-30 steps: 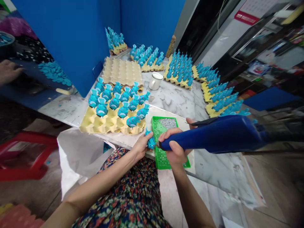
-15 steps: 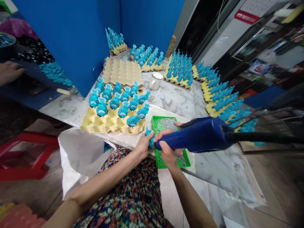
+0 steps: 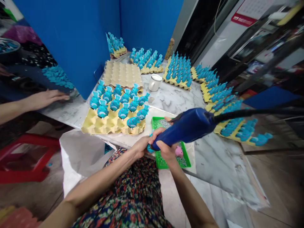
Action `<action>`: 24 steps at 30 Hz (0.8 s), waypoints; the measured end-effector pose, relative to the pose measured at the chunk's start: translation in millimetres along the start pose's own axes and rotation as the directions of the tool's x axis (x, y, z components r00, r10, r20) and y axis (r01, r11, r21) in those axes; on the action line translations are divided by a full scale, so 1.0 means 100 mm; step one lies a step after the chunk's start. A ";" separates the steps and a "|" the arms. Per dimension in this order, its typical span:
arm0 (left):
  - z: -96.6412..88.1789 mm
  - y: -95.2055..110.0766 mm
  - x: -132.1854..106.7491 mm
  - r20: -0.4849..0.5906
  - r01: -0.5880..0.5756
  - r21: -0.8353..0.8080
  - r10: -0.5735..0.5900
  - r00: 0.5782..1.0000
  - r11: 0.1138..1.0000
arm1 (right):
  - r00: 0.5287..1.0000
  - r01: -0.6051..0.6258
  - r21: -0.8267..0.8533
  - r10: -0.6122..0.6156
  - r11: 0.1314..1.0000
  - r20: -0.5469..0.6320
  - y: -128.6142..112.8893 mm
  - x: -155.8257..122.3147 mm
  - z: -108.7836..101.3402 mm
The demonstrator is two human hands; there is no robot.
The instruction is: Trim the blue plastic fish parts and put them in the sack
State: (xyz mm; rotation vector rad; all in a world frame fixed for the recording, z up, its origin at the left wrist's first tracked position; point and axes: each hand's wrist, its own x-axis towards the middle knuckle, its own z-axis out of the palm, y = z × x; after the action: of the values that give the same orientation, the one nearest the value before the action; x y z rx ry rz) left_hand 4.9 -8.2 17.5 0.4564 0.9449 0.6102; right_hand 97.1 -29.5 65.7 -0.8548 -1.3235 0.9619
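Observation:
My right hand [image 3: 166, 148] is wrapped round a blue electric screwdriver [image 3: 187, 128], its black cord running off to the right. The tool's front end points left at a small blue toy figure [image 3: 149, 148], which my left hand [image 3: 142, 146] grips. Fingers and tool hide most of that figure. Just beneath the tool lies a green perforated basket [image 3: 162, 163] with many small silvery screws [image 3: 163, 123] and a pink piece [image 3: 179, 152]. Left of my hands, a yellow egg tray [image 3: 102, 124] carries several blue fish-shaped toys [image 3: 123, 110].
A white enamel mug [image 3: 155, 83] stands behind the basket. More trays of blue toys [image 3: 178, 71] line the back and right of the marble table [image 3: 209, 158]. A blue partition [image 3: 71, 38] rises at left, with another person's hand [image 3: 49, 97] beside it. A white bag [image 3: 80, 155] hangs below.
The screwdriver's rear end has swung left and slightly up, while my left hand has shifted slightly down-left with the toy. The other person's hand has reached right, beside the partition.

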 end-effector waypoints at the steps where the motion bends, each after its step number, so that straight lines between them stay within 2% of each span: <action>1: -0.04 0.01 -0.01 0.054 0.041 0.029 -0.042 0.998 0.999 | 0.999 -0.001 0.043 -0.001 0.999 0.046 -0.07 0.04 0.02; 3: -0.13 0.02 -0.04 0.160 0.111 0.068 -0.121 0.980 0.991 | 0.996 -0.019 0.093 0.010 0.995 0.093 -0.22 0.12 0.05; 4: -0.19 0.02 -0.06 0.225 0.155 0.070 -0.167 0.960 0.985 | 0.997 -0.012 0.108 0.003 0.994 0.079 -0.29 0.16 0.05; 6: -0.29 0.03 -0.09 0.362 0.260 0.027 -0.252 0.898 0.965 | 0.999 0.035 0.099 -0.034 0.994 -0.008 -0.37 0.21 0.03; 8: -0.39 0.03 -0.13 0.493 0.363 -0.040 -0.298 0.818 0.931 | 0.989 0.082 0.047 -0.075 0.996 -0.125 -0.38 0.23 -0.03; 9: -0.43 0.03 -0.15 0.531 0.397 -0.076 -0.299 0.793 0.915 | 0.982 0.091 0.018 -0.087 0.996 -0.170 -0.36 0.23 -0.06; 11: -0.49 0.02 -0.18 0.564 0.437 -0.134 -0.294 0.772 0.889 | 0.969 0.082 -0.014 -0.083 0.997 -0.234 -0.28 0.19 -0.11; 15: -0.53 0.02 -0.23 0.555 0.464 -0.200 -0.290 0.780 0.863 | 0.969 0.006 -0.025 -0.012 1.000 -0.245 -0.13 0.09 -0.14; 18: -0.57 0.05 -0.31 0.525 0.440 -0.179 -0.293 0.799 0.880 | 0.971 -0.028 -0.036 0.019 0.999 -0.239 -0.11 0.03 -0.14; 20: -0.66 0.06 -0.43 0.509 0.382 -0.096 -0.284 0.812 0.919 | 0.971 -0.027 -0.023 0.020 0.999 -0.240 -0.11 0.01 -0.15; 22: -0.83 0.07 -0.59 0.469 0.291 0.040 -0.275 0.839 0.956 | 0.969 -0.030 -0.019 0.024 0.999 -0.246 -0.12 0.00 -0.18; 24: -1.07 0.08 -0.79 0.336 0.188 0.209 -0.251 0.908 0.960 | 0.965 -0.047 -0.021 0.040 0.999 -0.260 -0.12 0.00 -0.22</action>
State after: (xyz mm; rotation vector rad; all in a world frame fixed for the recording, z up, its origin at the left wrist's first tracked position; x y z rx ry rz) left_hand -123.1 -44.4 15.0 0.5845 0.6863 0.2256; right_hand 119.8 -33.7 75.2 -0.9988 -1.0986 0.8356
